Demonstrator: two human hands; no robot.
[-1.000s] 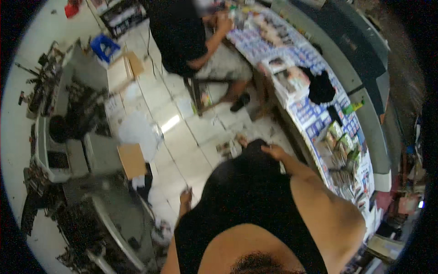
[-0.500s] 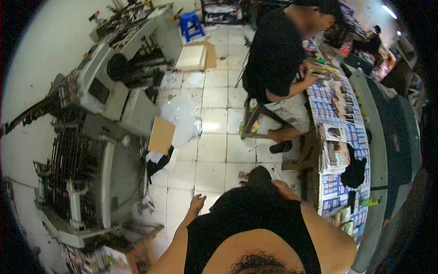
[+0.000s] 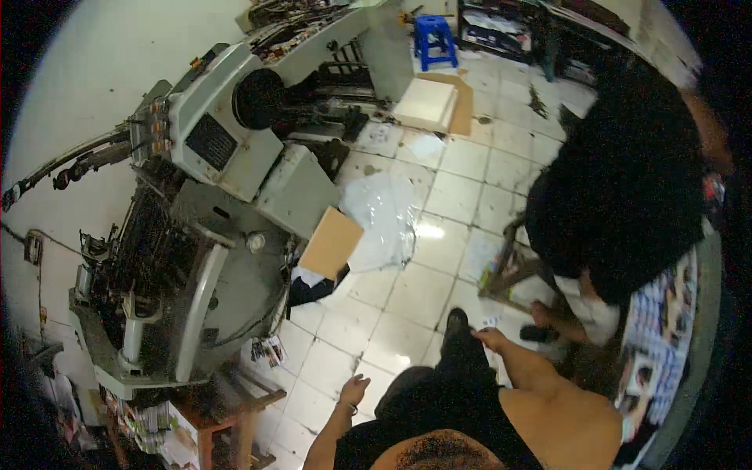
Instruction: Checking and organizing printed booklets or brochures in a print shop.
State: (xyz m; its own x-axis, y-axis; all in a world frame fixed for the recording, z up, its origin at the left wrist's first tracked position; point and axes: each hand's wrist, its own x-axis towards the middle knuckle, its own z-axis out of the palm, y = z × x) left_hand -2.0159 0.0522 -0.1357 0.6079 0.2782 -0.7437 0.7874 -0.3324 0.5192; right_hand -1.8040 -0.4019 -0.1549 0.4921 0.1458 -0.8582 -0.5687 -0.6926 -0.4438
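Note:
My left hand [image 3: 355, 388] hangs by my side over the tiled floor, its fingers loosely curled and slightly apart, with nothing visible in it. A dark band [image 3: 352, 409] circles that wrist. My right hand [image 3: 489, 338] is beside my right thigh, fingers bent together. A small whitish patch shows just past its fingertips; I cannot tell whether the hand holds it. Below me, one dark shoe [image 3: 457, 316] points forward on the tiles.
A large grey machine [image 3: 235, 149] lines the left, a brown board [image 3: 331, 244] leaning by it. Clear plastic sheeting [image 3: 380, 219], a white stack [image 3: 427, 104] and a blue stool [image 3: 435, 43] lie ahead. To the right, a person in black [image 3: 619, 180] sits at a table of printed sheets [image 3: 666, 321].
My view has swung left and moved forward; the machine now fills more of the view and the seated person appears farther right. My right hand has come out from beside my body.

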